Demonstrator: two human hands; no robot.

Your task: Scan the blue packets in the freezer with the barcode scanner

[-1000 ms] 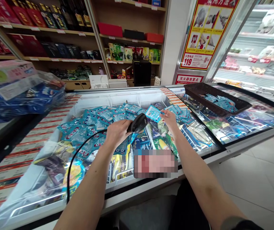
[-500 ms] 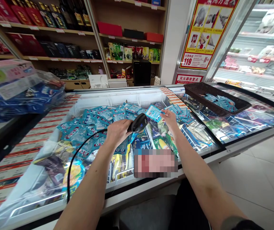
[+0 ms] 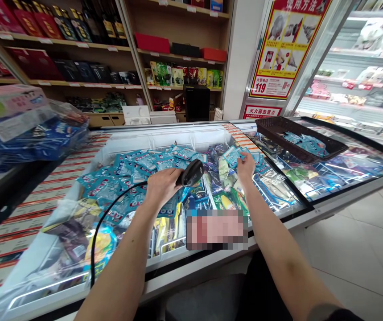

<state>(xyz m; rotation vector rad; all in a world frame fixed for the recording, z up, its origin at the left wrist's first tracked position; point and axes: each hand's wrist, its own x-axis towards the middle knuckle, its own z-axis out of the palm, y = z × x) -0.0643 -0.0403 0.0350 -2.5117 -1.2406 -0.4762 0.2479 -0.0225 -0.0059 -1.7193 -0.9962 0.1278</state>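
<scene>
My left hand [image 3: 164, 185] is wrapped round the handle of a black barcode scanner [image 3: 193, 173], its head pointing right and its cable [image 3: 99, 223] trailing down the left side. My right hand [image 3: 245, 166] pinches the edge of a small light-blue packet [image 3: 232, 156], held above the right part of the glass top. Left of the scanner, many similar blue packets [image 3: 111, 189] lie in a loose heap on the freezer glass. More blue packets lie under and beside my right hand.
A brown plastic basket [image 3: 336, 154] with several blue packets stands at the right rear. Blue plastic-wrapped packages [image 3: 27, 138] sit at the left. A blurred-out flat object [image 3: 217, 229] lies at the front edge. Behind the chest freezer [image 3: 211, 267] are stocked shelves [image 3: 127, 84].
My right hand has moved right with the blue packet, away from the scanner. My left hand holds the scanner in nearly the same place.
</scene>
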